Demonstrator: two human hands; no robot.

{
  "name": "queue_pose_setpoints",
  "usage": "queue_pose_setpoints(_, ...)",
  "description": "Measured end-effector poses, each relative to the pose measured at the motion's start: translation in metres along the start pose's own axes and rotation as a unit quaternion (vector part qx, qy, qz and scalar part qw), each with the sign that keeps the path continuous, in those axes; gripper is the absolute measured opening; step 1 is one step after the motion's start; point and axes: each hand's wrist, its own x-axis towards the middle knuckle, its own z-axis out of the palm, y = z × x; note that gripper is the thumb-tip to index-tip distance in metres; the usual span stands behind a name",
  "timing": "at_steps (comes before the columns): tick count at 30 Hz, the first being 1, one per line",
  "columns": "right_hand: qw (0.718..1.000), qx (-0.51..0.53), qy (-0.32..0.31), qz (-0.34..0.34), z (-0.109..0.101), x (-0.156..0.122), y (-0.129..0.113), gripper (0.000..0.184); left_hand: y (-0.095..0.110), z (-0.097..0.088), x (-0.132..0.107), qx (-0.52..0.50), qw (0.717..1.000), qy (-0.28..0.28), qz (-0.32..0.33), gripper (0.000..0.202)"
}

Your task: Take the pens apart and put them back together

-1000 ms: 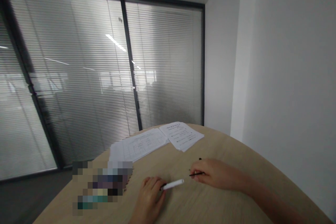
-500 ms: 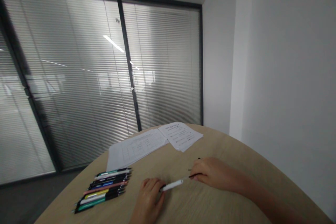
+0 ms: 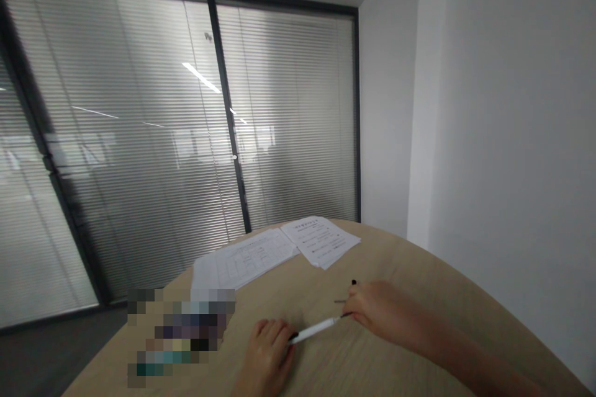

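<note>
Grip check: both hands are closed on a single white pen (image 3: 313, 331), which spans the space between them at a shallow slant. Working left to right, a glass partition with slatted blinds (image 3: 121, 136) stands at the far left, beyond the edge of a curved light-wood table (image 3: 419, 267). At the near left of the tabletop, a pixelated block (image 3: 181, 335) conceals whatever lies there, so its contents cannot be reported. Two sheets of printed paper, the left one (image 3: 246, 263) and the right one (image 3: 321, 242), lie overlapping at the far edge, well apart from the hands. The left hand (image 3: 267, 356) is curled around the pen's dark end, and the right hand (image 3: 386, 307) pinches the narrow dark tip at the opposite end. Holding both ends appears to keep the pen steady and aligned between the hands, with the forearm of the right hand reaching in low from the near right. A thin dark item (image 3: 340, 301) also protrudes at the fingers of the right hand; its identity and whether it is held cannot be determined. A plain white wall (image 3: 503, 105) closes the view at the right.
</note>
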Motion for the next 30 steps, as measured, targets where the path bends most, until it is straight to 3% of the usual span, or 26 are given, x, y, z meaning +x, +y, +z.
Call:
queue_pose_setpoints(5,0.999,-0.037,-0.025,0.015,0.0,0.001,-0.002,0.026,-0.002,0.002,-0.002,0.016,1.0,-0.014,0.018,0.015)
queue_pose_setpoints(10,0.996,-0.06,-0.054,0.023,0.002,0.005,-0.01,0.025,0.002,0.001,0.0,0.014,0.999,0.011,0.043,0.016)
queue_pose_setpoints(16,0.999,0.002,-0.053,0.011,0.001,0.002,-0.023,0.031,0.002,0.001,0.0,0.022,0.999,0.009,0.049,0.017)
queue_pose_setpoints(24,0.994,0.056,0.059,-0.07,0.0,0.0,-0.005,0.053,0.001,0.001,0.002,-0.006,1.0,0.026,0.001,0.018)
queue_pose_setpoints(27,0.99,0.062,0.117,-0.041,-0.005,0.001,0.007,0.057,0.001,0.0,0.002,-0.02,0.999,0.036,-0.015,0.018)
queue_pose_setpoints(30,0.985,0.055,0.161,0.011,-0.007,0.004,0.021,0.045,-0.001,-0.001,0.003,-0.035,0.998,0.038,-0.039,0.02)
